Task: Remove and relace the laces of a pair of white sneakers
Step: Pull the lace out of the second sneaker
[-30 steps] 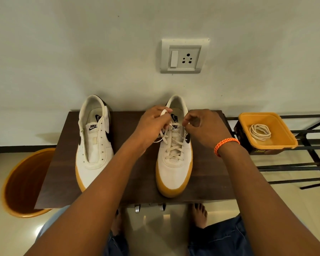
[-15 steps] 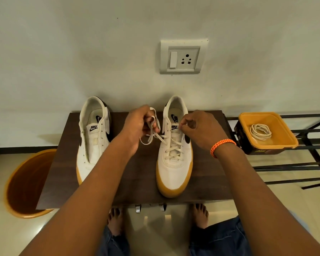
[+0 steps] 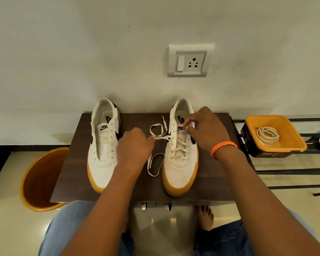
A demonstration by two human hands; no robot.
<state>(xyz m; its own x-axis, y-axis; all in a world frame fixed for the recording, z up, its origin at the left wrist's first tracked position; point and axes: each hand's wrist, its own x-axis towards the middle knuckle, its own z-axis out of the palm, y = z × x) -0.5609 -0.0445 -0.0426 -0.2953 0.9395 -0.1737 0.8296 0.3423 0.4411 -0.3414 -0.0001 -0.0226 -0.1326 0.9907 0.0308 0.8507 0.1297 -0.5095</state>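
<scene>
Two white sneakers with gum soles stand on a dark wooden table (image 3: 211, 182), toes towards me. The left sneaker (image 3: 103, 145) has no lace. The right sneaker (image 3: 180, 159) is laced over its lower eyelets. Its white lace (image 3: 155, 161) trails out to the left in loose loops on the table between the shoes. My left hand (image 3: 134, 149) pinches that lace beside the shoe. My right hand (image 3: 206, 129) pinches the other lace end at the shoe's top eyelets, near the tongue.
An orange tray (image 3: 292, 143) on a black metal rack at the right holds a coiled white lace (image 3: 268, 134). An orange bucket (image 3: 39, 182) stands on the floor to the table's left. My bare foot (image 3: 205, 218) shows below the table. A wall socket (image 3: 190, 60) is above.
My left hand has pulled the lace out leftward and down to the table, so loose loops now lie between the shoes. My right hand stayed at the top eyelets.
</scene>
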